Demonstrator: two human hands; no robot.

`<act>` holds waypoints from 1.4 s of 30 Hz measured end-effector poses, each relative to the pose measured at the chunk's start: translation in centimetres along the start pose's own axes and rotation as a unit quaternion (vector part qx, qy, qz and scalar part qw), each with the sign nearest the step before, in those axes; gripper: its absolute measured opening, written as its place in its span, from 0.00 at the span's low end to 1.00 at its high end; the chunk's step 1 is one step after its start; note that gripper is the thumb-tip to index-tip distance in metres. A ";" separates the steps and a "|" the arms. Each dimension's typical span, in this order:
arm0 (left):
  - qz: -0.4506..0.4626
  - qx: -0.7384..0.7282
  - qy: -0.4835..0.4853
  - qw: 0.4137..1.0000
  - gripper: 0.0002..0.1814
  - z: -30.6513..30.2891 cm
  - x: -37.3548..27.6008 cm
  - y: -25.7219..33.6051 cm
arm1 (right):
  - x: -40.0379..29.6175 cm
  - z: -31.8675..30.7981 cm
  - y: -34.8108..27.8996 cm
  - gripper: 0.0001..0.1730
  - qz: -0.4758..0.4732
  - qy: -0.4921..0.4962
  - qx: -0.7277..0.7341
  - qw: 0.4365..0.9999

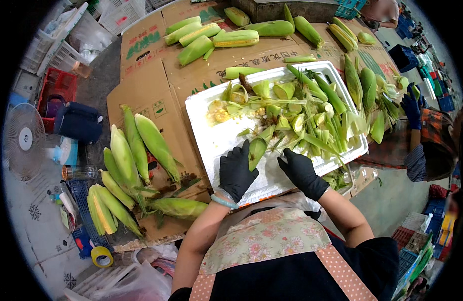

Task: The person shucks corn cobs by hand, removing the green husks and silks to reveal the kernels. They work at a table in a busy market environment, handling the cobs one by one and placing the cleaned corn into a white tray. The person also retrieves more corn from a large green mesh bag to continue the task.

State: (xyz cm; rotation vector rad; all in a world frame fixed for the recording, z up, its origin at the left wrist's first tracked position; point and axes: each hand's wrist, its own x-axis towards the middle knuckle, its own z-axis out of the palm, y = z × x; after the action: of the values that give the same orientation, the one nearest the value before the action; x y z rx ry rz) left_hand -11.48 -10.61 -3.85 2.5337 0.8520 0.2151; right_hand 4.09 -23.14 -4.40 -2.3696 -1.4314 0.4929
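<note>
My left hand (237,171), in a black glove, grips a green husked piece of corn (257,150) over the near part of a white foam tray (205,129). To its right, my right hand (301,173), gloved too, has its fingers curled above the tray. Whether something thin sits between those fingertips is too small to tell. Cut corn ends (284,90), stripped husks (329,131) and loose kernels fill the far and right parts of the tray. A yellow cut cob piece (221,115) lies near its left side.
Unhusked corn ears (124,161) lie on the cardboard (152,86) at left. Partly opened ears (201,35) rest at the far side. More ears (367,88) are on the right, beside a co-worker's blue-gloved hand (411,105). A fan (25,139) stands at far left.
</note>
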 end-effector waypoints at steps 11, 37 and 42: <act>-0.020 0.224 -0.040 0.974 0.34 1.8 0.4 1.9 | 0.4 0.1 0.7 0.08 0.017 -0.054 -0.058 0.997; 0.059 -0.401 -0.032 0.914 0.37 -2.8 -1.1 -0.7 | 2.2 -1.3 0.7 0.11 -0.131 0.083 0.046 0.987; 0.061 -0.423 0.038 0.903 0.38 -4.1 -2.9 -0.6 | 0.0 -0.5 5.1 0.12 -0.018 0.120 0.056 0.991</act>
State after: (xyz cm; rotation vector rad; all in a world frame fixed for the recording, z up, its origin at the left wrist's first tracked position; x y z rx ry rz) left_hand -15.25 -10.44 -0.51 1.7551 0.4648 0.5863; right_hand 8.26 -25.40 -6.22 -2.2250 -1.3006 0.2610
